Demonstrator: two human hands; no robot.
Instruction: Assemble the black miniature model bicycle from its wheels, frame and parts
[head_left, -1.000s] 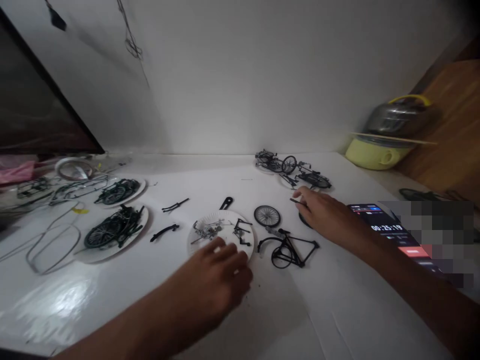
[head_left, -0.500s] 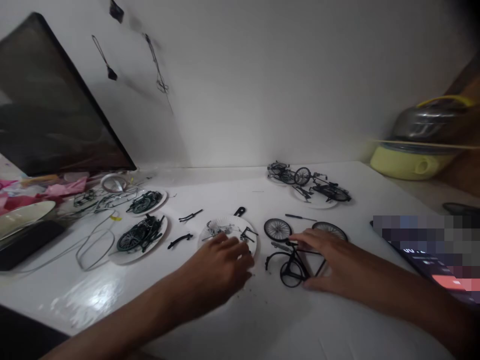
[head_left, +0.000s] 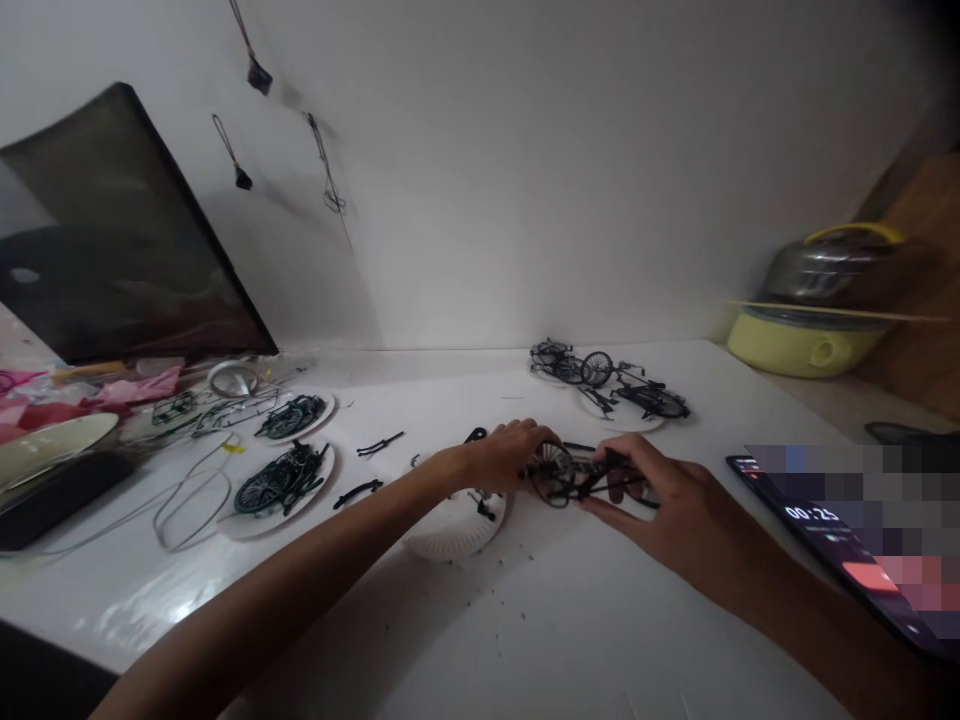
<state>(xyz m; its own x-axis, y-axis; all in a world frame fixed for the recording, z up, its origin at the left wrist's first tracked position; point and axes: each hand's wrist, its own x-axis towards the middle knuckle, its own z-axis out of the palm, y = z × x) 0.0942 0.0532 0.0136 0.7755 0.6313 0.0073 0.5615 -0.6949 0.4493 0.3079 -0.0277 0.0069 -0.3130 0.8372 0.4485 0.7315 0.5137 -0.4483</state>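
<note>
My right hand [head_left: 660, 485] grips a small black model bicycle frame [head_left: 592, 485] between thumb and fingers, over the middle of the white table. My left hand [head_left: 514, 450] reaches across to the left end of this frame, its fingers curled down beside a thin spoked wheel [head_left: 553, 465]. The fingertips are hidden, so I cannot tell whether they grip the wheel or the frame. Under my left wrist is a white paper plate [head_left: 454, 545] with small parts on it. A dark slim tool [head_left: 577, 446] lies partly hidden behind the frame.
Plates with dark model bicycles [head_left: 281, 480] stand at the left; more model bicycles [head_left: 637, 395] are at the back right. Two black parts [head_left: 358, 492] lie left of the paper plate. Tiny bits are scattered in front. A phone [head_left: 847, 550] lies right, a monitor [head_left: 142, 240] stands left.
My right hand has lifted the bicycle frame off the table and turned it. My left hand has moved right, from over the paper plate to the frame's left end.
</note>
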